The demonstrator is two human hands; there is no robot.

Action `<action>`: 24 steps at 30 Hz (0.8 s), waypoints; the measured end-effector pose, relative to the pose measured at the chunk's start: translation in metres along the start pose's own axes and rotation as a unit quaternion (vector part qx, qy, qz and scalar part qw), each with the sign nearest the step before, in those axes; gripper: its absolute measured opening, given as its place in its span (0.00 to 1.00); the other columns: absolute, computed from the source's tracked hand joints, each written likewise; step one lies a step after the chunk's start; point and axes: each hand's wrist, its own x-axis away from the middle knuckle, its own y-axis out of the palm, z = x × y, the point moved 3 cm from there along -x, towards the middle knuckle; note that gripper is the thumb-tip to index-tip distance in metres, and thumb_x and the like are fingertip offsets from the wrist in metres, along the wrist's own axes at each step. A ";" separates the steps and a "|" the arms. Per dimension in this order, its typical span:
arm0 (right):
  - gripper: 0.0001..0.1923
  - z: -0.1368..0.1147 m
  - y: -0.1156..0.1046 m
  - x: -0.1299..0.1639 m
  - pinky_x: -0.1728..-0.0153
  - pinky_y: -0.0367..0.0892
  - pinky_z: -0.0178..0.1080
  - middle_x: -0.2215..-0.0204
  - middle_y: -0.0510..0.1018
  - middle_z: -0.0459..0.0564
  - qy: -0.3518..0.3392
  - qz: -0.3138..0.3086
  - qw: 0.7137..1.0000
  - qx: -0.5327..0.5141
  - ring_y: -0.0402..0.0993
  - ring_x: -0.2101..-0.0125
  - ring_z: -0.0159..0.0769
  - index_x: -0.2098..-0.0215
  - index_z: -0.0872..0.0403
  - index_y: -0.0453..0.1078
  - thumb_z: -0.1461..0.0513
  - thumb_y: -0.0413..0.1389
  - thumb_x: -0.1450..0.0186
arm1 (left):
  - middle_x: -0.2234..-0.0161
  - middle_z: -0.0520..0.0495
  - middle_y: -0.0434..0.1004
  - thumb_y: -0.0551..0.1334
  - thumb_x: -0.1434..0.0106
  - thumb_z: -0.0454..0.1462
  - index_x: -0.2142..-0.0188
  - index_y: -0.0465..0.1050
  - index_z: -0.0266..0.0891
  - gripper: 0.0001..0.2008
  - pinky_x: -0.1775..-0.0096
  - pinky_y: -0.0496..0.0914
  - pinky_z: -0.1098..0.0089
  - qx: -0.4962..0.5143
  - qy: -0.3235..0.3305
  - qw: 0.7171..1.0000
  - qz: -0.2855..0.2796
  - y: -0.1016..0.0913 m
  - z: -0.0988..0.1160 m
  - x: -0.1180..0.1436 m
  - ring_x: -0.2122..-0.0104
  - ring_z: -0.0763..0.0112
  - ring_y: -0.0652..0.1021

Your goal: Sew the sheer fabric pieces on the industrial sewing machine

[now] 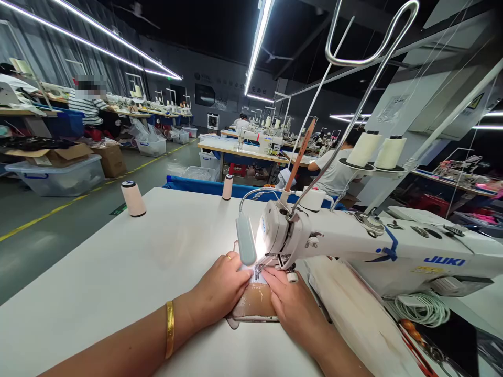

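We log a tan fabric piece (256, 301) at lower centre of the frame, between left hand (220, 285) and right hand (293, 301), below the presser foot (257, 272) of the JUKI sewing machine (341, 235); neither hand clearly nearer; long axis unclear, sides covered; whether either grip pinches or merely rests, we cannot tell.

Both hands (216, 288) (296, 306) palm-down, slightly apart, angled inward

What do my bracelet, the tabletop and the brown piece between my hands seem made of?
Bracelet: probably metal, polished gold-toned, bright glints. Tabletop: smooth white, likely laminate, reflecting light. Brown piece: glossy, perhaps film or sheer fabric; glare obscures texture.
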 end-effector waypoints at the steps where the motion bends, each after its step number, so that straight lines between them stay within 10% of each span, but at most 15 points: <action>1: 0.31 0.000 0.000 0.001 0.50 0.77 0.50 0.40 0.80 0.57 -0.005 0.005 1.000 0.000 0.77 0.47 0.51 0.34 0.54 0.72 0.74 0.49 0.33 | 0.52 0.41 0.78 0.57 0.26 0.32 0.57 0.77 0.40 0.09 0.55 0.70 0.60 -0.014 -0.016 1.000 -0.010 -0.001 0.000 0.000 0.57 0.57 0.76; 9: 0.19 -0.015 -0.010 0.004 0.56 0.75 0.47 0.55 0.83 0.54 -0.086 0.087 0.990 -0.073 0.78 0.55 0.46 0.47 0.51 0.73 0.72 0.46 0.27 | 0.71 0.50 0.78 0.61 0.31 0.33 0.69 0.70 0.41 0.09 0.62 0.68 0.64 0.044 0.019 0.997 -0.067 -0.019 0.024 0.012 0.71 0.65 0.75; 15: 0.12 -0.042 -0.019 0.003 0.56 0.72 0.43 0.58 0.81 0.49 -0.149 0.047 0.971 -0.182 0.75 0.57 0.42 0.48 0.47 0.70 0.68 0.50 0.24 | 0.68 0.50 0.77 0.57 0.33 0.30 0.67 0.67 0.42 0.07 0.64 0.66 0.66 0.091 0.029 0.995 0.023 -0.033 0.012 0.012 0.68 0.65 0.75; 24: 0.16 -0.057 -0.001 0.014 0.58 0.69 0.42 0.61 0.82 0.46 -0.237 0.021 0.950 -0.203 0.72 0.62 0.40 0.41 0.47 0.68 0.61 0.59 0.26 | 0.78 0.51 0.70 0.61 0.40 0.28 0.63 0.71 0.40 0.08 0.73 0.63 0.67 -0.098 -0.202 0.952 -0.206 -0.028 0.007 0.014 0.77 0.61 0.74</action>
